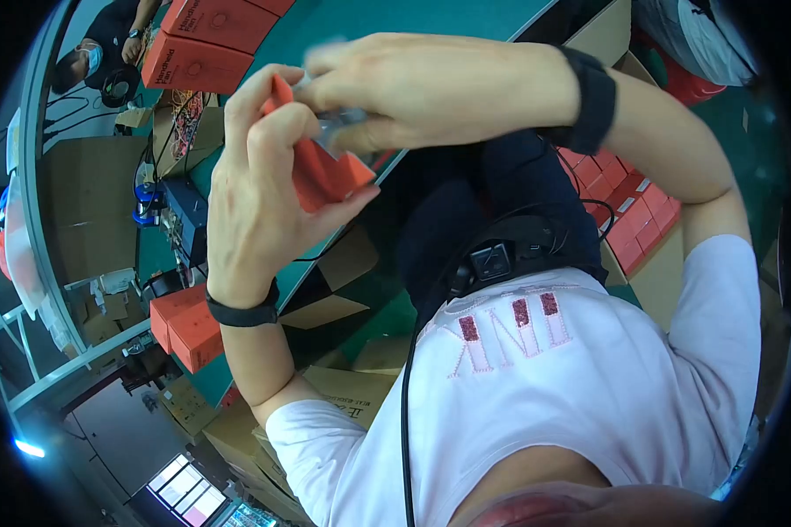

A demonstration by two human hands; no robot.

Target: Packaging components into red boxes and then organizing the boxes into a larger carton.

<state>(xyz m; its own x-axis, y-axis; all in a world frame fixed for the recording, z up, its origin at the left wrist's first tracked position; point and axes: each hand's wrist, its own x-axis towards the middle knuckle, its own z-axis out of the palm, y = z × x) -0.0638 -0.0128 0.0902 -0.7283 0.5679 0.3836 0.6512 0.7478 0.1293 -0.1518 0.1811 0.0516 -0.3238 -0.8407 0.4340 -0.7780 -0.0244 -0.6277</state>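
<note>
A small red-orange cardboard box (321, 180) is in my left hand (259, 189), tilted, with the fingers and thumb wrapped round its sides. Its upper end looks open, and a flap stands up beside my fingers. Over that end is my right hand (404, 92), its fingertips smeared by motion. Between the right fingers and the box shows a translucent greyish plastic item (341, 121). It seems to be pinched by the right hand and partly inside the box; its kind is too blurred to tell. Black bands circle both wrists.
A green worktable (343, 19) carries stacked red boxes (198, 61) at the far left and more red boxes (185, 327) nearer. An open carton (650, 263) of small red boxes stands at the right. Another person (105, 44) is at the upper left.
</note>
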